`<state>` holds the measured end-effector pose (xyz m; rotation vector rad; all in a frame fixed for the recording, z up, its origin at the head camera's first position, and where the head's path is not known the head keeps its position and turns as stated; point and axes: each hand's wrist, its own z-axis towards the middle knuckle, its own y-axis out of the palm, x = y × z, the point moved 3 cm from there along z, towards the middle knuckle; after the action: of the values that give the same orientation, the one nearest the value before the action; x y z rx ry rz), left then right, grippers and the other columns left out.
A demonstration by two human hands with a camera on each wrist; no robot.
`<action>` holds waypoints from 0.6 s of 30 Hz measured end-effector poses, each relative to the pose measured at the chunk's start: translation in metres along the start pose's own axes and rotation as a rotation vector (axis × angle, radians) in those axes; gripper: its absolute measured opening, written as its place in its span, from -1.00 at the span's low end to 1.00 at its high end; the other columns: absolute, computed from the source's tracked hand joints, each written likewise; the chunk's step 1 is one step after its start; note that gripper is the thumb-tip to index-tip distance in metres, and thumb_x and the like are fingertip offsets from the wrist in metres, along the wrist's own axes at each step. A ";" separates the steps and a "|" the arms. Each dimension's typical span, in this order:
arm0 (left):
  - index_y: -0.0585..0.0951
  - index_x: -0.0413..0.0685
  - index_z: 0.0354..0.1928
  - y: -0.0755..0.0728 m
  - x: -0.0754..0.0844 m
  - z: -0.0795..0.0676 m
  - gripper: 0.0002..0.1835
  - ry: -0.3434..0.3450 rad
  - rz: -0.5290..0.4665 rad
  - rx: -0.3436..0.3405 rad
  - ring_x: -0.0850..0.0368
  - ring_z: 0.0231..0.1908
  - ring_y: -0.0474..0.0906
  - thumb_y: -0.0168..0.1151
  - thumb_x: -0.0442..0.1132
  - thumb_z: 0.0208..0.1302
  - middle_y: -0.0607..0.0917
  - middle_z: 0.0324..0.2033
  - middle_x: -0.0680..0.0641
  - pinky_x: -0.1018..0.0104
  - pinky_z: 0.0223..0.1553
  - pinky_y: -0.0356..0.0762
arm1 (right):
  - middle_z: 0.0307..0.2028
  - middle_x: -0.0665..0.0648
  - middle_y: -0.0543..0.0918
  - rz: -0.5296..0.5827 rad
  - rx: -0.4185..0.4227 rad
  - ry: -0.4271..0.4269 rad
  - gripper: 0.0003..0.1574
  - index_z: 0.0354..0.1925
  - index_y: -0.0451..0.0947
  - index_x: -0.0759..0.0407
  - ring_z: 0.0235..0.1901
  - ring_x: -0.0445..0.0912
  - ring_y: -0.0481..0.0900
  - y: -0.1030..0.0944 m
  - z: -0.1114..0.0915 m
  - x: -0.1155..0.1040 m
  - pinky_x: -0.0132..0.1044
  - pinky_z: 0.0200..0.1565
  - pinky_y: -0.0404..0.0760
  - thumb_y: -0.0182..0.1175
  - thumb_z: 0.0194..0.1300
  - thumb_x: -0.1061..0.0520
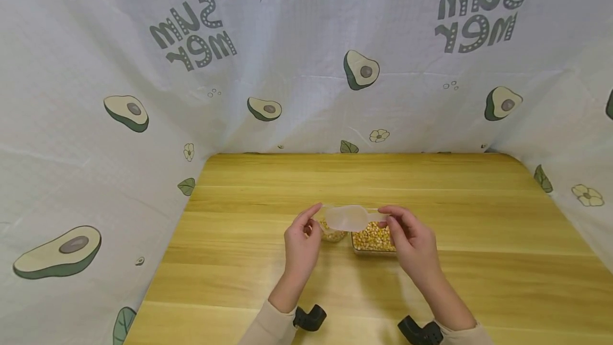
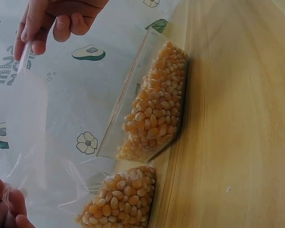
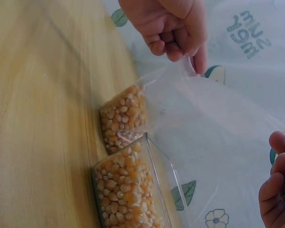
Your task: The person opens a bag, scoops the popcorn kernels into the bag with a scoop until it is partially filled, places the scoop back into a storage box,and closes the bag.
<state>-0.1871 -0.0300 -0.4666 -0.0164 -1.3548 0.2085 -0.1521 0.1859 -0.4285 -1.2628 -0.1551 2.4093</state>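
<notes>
My left hand (image 1: 303, 241) pinches the upper edge of a clear plastic bag (image 2: 80, 183), which stands on the table with corn kernels (image 2: 118, 202) in its bottom. My right hand (image 1: 415, 241) grips the handle of a translucent white scoop (image 1: 347, 218) between thumb and fingers. The scoop's bowl reaches left to the bag's mouth, close to my left fingers; no kernels show in it. Below the scoop, right of the bag, sits a clear rectangular container (image 3: 166, 173) holding many corn kernels (image 1: 374, 237).
The wooden table (image 1: 230, 260) extends around the bag and container. Behind it and at both sides hangs a white curtain (image 1: 306, 57) printed with avocados. A black wrist mount (image 1: 310, 318) is on the left forearm, another (image 1: 420, 330) on the right.
</notes>
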 end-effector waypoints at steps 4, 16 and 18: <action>0.73 -0.03 0.05 -0.002 0.002 0.001 -0.65 -0.010 0.015 0.025 0.29 -0.55 0.33 0.11 -0.45 0.34 0.68 -0.29 -0.25 0.59 -0.66 0.14 | -0.42 -0.25 0.65 0.038 0.002 0.046 -0.72 -0.06 0.63 0.35 -0.66 -0.17 0.35 -0.001 -0.001 0.002 -0.39 -0.65 0.33 0.03 0.39 0.48; 0.76 -0.09 -0.04 -0.003 0.003 0.004 -0.70 -0.004 0.036 0.050 0.39 -0.70 0.22 0.16 -0.47 0.32 0.57 -0.58 -0.11 0.58 -0.68 0.16 | -0.45 -0.23 0.66 0.074 0.039 0.239 -0.75 -0.04 0.59 0.36 -0.67 -0.17 0.35 -0.013 -0.004 0.011 -0.32 -0.65 0.34 0.00 0.49 0.34; 0.76 -0.08 -0.03 -0.002 0.002 0.003 -0.68 -0.007 0.029 0.046 0.40 -0.71 0.20 0.14 -0.48 0.31 0.54 -0.60 -0.10 0.58 -0.69 0.15 | -0.45 -0.17 0.68 0.091 0.049 0.283 -0.75 -0.03 0.58 0.39 -0.66 -0.18 0.34 -0.016 -0.006 0.013 -0.30 -0.65 0.34 -0.01 0.50 0.31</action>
<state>-0.1897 -0.0322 -0.4632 0.0033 -1.3566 0.2647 -0.1492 0.2052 -0.4372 -1.6008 0.0442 2.2616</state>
